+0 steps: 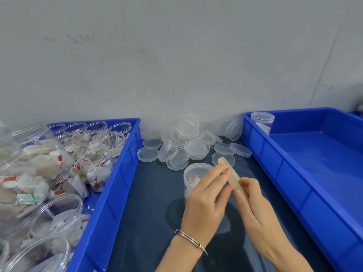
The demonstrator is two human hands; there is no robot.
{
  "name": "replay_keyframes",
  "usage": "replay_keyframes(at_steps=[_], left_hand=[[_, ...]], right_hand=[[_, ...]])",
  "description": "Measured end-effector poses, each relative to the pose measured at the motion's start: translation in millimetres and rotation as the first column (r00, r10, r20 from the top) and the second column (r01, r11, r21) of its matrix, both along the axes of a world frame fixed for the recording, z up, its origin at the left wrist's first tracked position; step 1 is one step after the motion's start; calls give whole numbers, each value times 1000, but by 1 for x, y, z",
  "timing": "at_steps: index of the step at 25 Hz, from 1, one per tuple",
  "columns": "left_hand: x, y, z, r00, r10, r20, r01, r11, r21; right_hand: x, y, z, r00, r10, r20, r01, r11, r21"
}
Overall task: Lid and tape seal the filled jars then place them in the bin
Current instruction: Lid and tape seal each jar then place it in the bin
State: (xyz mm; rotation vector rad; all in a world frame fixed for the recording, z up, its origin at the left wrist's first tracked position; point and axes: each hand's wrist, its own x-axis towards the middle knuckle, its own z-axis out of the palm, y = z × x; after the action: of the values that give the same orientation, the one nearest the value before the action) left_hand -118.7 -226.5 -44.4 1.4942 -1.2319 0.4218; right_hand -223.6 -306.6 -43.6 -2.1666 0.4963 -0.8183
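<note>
A lidded clear jar, holding white packets with red tags, stands on the dark blue table between two blue bins, partly hidden behind the hands. Both hands work a pale yellowish strip of tape just beside and above the jar: the left hand, a thin metal bracelet on its wrist, pinches the strip near its upper part with fingertips, and the right hand pinches its lower end between thumb and fingers. Behind the jar, against the grey wall, lies a loose heap of clear lids. The left bin is crowded with open, filled jars. The right bin is nearly bare, with one lidded jar in its far left corner.
</note>
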Motion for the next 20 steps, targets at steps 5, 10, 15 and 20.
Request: replay_keyframes(at_steps=[5, 10, 15, 20], left_hand=[[11, 5, 22, 959, -58, -278, 108, 980, 166], [28, 10, 40, 810, -95, -578, 291, 921, 257], [24, 6, 36, 614, -143, -776, 439, 879, 185], [13, 4, 30, 742, -157, -652, 394, 889, 233]], right_hand=[[-9, 3, 6, 992, 50, 113, -39, 995, -97], [-15, 4, 6, 973, 78, 215, -42, 985, -166], [-14, -1, 5, 961, 108, 254, -57, 979, -198], [-11, -1, 20, 859, -77, 506, -145, 911, 385]])
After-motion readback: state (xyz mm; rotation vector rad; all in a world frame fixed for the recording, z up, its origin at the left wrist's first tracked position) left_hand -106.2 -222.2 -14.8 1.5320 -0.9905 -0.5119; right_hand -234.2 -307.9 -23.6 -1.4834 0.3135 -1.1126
